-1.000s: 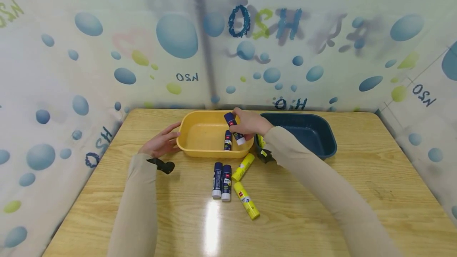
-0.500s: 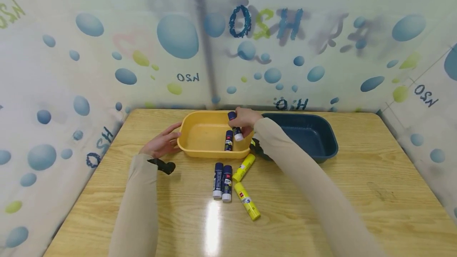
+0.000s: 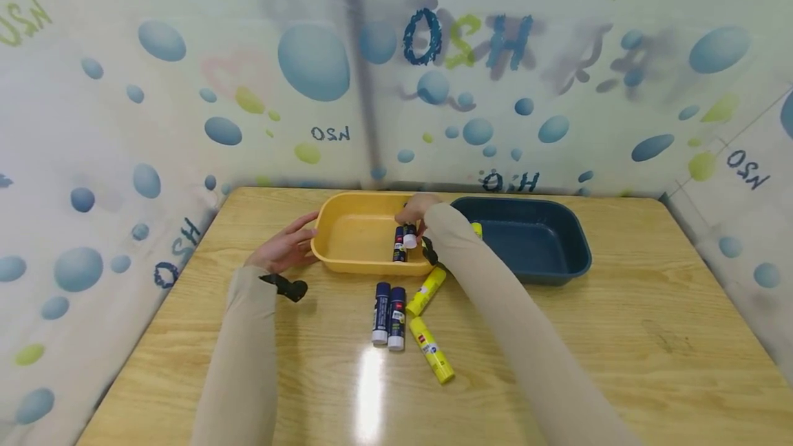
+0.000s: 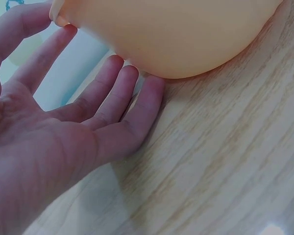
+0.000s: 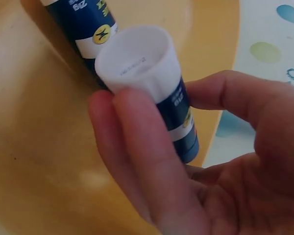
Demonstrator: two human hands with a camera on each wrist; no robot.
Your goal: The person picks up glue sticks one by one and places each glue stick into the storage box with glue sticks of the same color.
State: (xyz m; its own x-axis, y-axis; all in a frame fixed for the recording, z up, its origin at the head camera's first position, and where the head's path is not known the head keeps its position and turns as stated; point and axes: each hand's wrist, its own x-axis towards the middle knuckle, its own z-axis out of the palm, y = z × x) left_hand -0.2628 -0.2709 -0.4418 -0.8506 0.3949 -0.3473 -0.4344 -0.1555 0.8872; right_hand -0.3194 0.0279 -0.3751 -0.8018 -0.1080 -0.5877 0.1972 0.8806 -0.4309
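Since the earlier frame, the dark blue glue stick (image 3: 409, 235) has shifted left, nearer the blue stick (image 3: 399, 246) lying in the yellow tray (image 3: 350, 239), at the frame's centre. We see the right hand (image 3: 423, 207) pinching it, white end up, over the tray's right part. The left hand (image 3: 287, 248), fingers loosely spread, touches the tray's left end. Below, we see two more blue sticks (image 3: 396, 320) and two yellow sticks (image 3: 431, 350) on the tabletop (image 3: 334, 377).

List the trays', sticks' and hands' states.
Yellow tray: upright
Navy tray: upright
Held navy stick: pinched
Navy stick in yellow tray: lying
Navy sticks on table: lying
Yellow sticks on table: lying
Yellow stick in navy tray: partly hidden
Left hand: touching yellow tray
Right hand: pinching stick
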